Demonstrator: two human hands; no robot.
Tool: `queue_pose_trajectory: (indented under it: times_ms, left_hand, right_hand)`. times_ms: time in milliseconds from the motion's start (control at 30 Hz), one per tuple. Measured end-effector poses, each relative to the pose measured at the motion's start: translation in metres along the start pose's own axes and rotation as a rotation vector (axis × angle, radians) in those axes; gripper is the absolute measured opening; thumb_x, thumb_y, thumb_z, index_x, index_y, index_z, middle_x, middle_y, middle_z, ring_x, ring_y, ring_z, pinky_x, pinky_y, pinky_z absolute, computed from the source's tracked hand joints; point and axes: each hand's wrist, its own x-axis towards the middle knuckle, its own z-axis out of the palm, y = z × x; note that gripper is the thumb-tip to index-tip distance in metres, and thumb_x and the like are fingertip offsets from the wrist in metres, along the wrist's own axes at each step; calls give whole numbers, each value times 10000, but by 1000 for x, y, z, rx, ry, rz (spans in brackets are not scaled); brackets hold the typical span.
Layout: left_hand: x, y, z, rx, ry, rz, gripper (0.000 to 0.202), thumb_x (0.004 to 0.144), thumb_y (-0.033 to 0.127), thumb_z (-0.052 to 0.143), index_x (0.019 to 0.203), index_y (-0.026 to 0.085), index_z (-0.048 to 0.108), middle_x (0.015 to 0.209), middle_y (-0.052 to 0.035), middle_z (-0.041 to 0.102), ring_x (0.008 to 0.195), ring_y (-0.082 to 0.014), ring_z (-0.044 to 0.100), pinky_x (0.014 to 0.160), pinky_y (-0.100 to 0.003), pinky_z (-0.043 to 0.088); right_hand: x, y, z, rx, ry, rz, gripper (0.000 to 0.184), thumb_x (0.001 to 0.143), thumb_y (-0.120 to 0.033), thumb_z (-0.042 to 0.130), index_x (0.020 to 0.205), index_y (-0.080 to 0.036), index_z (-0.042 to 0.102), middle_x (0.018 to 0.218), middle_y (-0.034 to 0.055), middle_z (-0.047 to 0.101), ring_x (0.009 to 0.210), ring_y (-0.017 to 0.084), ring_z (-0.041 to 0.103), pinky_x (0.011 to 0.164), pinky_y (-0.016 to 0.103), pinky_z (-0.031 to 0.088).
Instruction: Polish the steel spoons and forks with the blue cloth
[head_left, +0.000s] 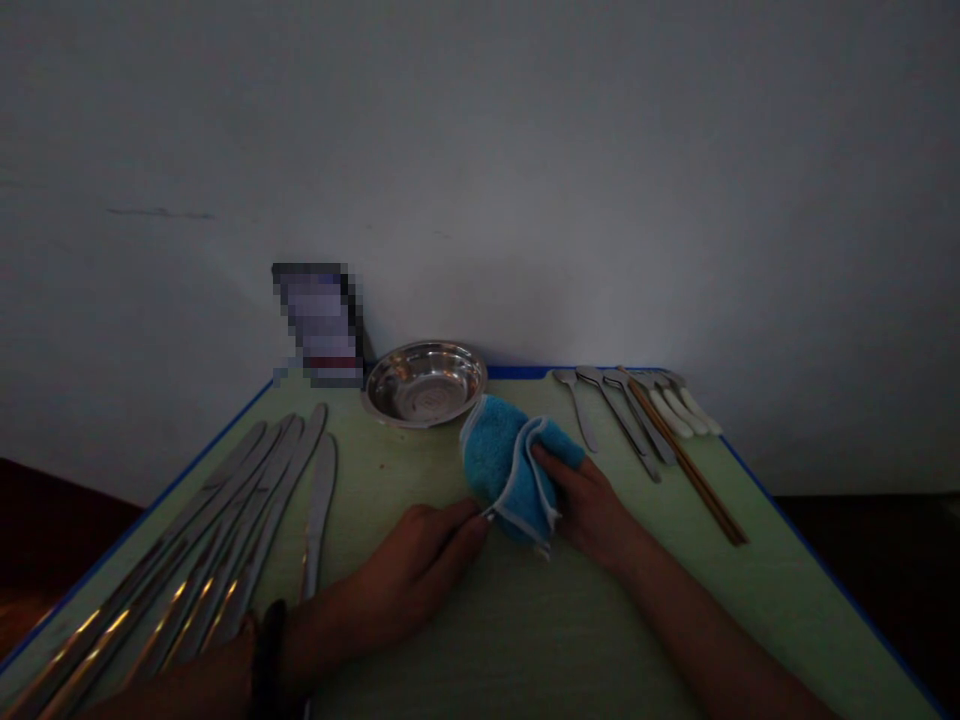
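Note:
A folded blue cloth (501,462) with a pale edge lies in the middle of the green table (525,620). My right hand (592,505) grips its right side, fingers tucked into the fold. My left hand (420,570) pinches something thin and metallic at the cloth's lower left edge; most of that item is hidden in the cloth. A dark band sits on my left wrist.
Several long table knives (225,540) lie in a row at the left. A steel bowl (425,382) stands at the back by the wall, beside a blurred box (322,325). Several spoons (622,410) and brown chopsticks (686,465) lie at the back right.

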Motion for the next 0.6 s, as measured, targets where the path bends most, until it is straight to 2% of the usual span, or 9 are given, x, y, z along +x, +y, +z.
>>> queue_pose_trajectory:
  times_ms: [133, 200, 333, 433, 500, 600]
  left_hand:
    - [-1, 1, -4, -164, 60, -20, 248, 875, 309, 361, 848, 203, 584, 762, 12, 611, 714, -139, 552, 663, -226, 450]
    - [-1, -2, 0, -252, 117, -48, 207, 874, 310, 379, 921, 206, 552, 784, 11, 592, 732, -137, 544, 668, -233, 449]
    - [3, -11, 10, -446, 341, -160, 196, 898, 340, 363, 1048, 221, 406, 653, 61, 465, 517, -78, 437, 471, -172, 372]
    - [7, -13, 11, -537, 469, -167, 194, 904, 345, 344, 1025, 209, 411, 632, 67, 405, 477, -66, 386, 424, -162, 326]
    - [7, -13, 9, -531, 448, -140, 226, 911, 329, 318, 1026, 192, 456, 657, 49, 442, 514, -75, 419, 447, -172, 346]
    - [3, -10, 5, -396, 271, -65, 242, 900, 285, 345, 1035, 175, 512, 709, 18, 533, 606, -96, 492, 532, -196, 399]
  right_hand:
    - [1, -3, -2, 57, 91, 2, 127, 562, -187, 680, 681, -196, 637, 582, -46, 619, 519, 105, 533, 569, 256, 441]
    - [2, -5, -3, 76, 112, -8, 96, 555, -154, 655, 634, -194, 619, 538, -56, 591, 491, 97, 513, 565, 252, 442]
    - [5, -2, -6, 62, 53, -81, 155, 598, -210, 689, 746, -202, 641, 634, -43, 627, 571, 107, 549, 605, 251, 450]
    - [8, 2, -9, 45, 69, -128, 185, 636, -303, 696, 787, -211, 642, 667, -37, 638, 590, 110, 556, 597, 251, 451]
    - [11, 3, -9, 69, 123, -139, 231, 650, -355, 681, 840, -231, 639, 693, -34, 648, 614, 126, 573, 598, 264, 460]
    - [16, 3, -10, 145, 170, -181, 377, 642, -382, 674, 998, -281, 597, 804, -27, 673, 691, 163, 609, 607, 295, 479]
